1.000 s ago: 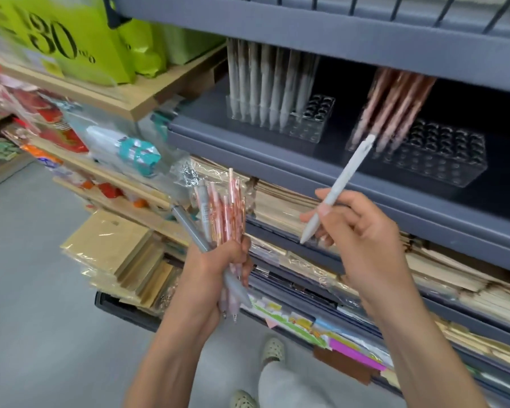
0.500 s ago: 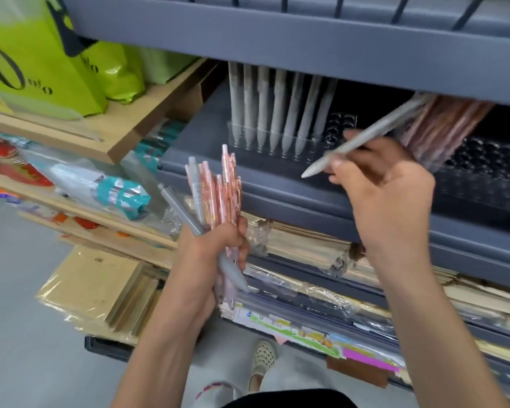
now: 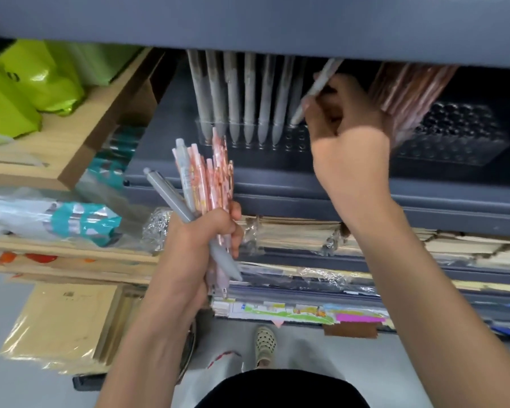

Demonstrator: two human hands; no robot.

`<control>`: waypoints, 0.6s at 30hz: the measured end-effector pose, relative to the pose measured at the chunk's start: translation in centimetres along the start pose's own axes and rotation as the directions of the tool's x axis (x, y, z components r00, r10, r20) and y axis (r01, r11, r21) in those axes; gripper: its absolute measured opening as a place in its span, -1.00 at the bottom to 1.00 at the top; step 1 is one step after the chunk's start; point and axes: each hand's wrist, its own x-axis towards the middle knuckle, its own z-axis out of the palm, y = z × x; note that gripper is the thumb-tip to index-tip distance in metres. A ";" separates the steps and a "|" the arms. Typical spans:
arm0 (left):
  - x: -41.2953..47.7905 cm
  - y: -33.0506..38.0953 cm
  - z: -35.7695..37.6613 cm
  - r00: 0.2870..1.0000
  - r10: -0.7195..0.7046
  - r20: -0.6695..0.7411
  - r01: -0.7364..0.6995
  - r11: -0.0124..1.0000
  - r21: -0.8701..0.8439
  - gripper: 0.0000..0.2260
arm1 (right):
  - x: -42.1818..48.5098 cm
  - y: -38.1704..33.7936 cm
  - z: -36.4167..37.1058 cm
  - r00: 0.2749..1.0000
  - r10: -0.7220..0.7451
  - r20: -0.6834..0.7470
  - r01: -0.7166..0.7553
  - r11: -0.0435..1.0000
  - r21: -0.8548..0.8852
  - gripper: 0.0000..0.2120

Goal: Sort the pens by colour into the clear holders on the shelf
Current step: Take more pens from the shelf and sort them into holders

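Right hand moved in to clear holder, grip clamped on grey pen, left hand clutching pen bundle, grey shelf.

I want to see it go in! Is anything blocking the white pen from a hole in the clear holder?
Nothing visible blocks it. The right hand holds the white pen tilted, tip at the clear holder beside the standing white pens, where the holes look empty. The shelf above sits close over its top.
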 end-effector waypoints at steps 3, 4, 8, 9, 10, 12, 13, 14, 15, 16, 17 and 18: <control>-0.3 0.5 -0.3 1.000 -0.023 0.007 0.023 1.000 -0.003 -0.72 | 0.5 -0.6 0.4 0.998 0.015 0.068 -0.006 0.993 -0.121 -0.79; -0.4 0.7 -0.4 0.999 -0.032 0.014 0.032 0.999 -0.002 -0.74 | 0.6 -0.8 0.5 0.996 0.035 0.076 -0.025 0.991 -0.128 -0.80; -1.0 1.0 -0.9 0.997 -0.070 0.043 0.068 0.997 0.048 -0.76 | 0.7 -1.2 0.8 0.984 0.175 -0.012 -0.175 0.982 -0.063 -0.72; -1.1 1.1 -1.1 0.996 -0.071 0.049 0.069 0.996 0.056 -0.76 | 0.8 -1.2 0.9 0.978 0.207 -0.017 -0.208 0.978 -0.036 -0.74; -1.3 1.1 -1.2 0.996 -0.072 0.056 0.069 0.996 0.056 -0.78 | 0.8 -1.1 1.0 0.975 0.220 -0.005 -0.221 0.975 -0.038 -0.79; -1.6 1.1 -1.5 0.994 -0.079 0.073 0.075 0.995 0.059 -0.81 | 0.9 -1.1 1.1 0.974 0.225 0.035 -0.221 0.970 -0.101 -0.86; -1.7 1.1 -1.6 0.993 -0.085 0.078 0.080 0.995 0.062 -0.80 | 0.9 -1.1 1.1 0.971 0.235 0.040 -0.230 0.967 -0.114 -0.89; -1.8 1.1 -1.7 0.993 -0.089 0.082 0.084 0.994 0.064 -0.78 | 1.0 -1.0 1.1 0.969 0.244 0.037 -0.238 0.964 -0.116 -0.91; -1.8 1.1 -1.7 0.992 -0.092 0.081 0.087 0.994 0.065 -0.77 | 1.1 -0.9 1.1 0.969 0.244 0.032 -0.239 0.964 -0.114 -0.92; -1.9 1.1 -1.7 0.992 -0.095 0.078 0.090 0.994 0.066 -0.79 | 1.2 -0.8 1.1 0.969 0.244 0.031 -0.239 0.964 -0.114 -0.92; -2.1 1.2 -1.7 0.992 -0.097 0.075 0.092 0.994 0.066 -0.81 | 1.3 -0.7 1.1 0.969 0.245 0.032 -0.240 0.965 -0.106 -0.92; -2.2 1.3 -1.7 0.993 -0.097 0.073 0.092 0.993 0.067 -0.83 | 1.3 -0.6 1.2 0.969 0.243 0.037 -0.239 0.967 -0.090 -0.92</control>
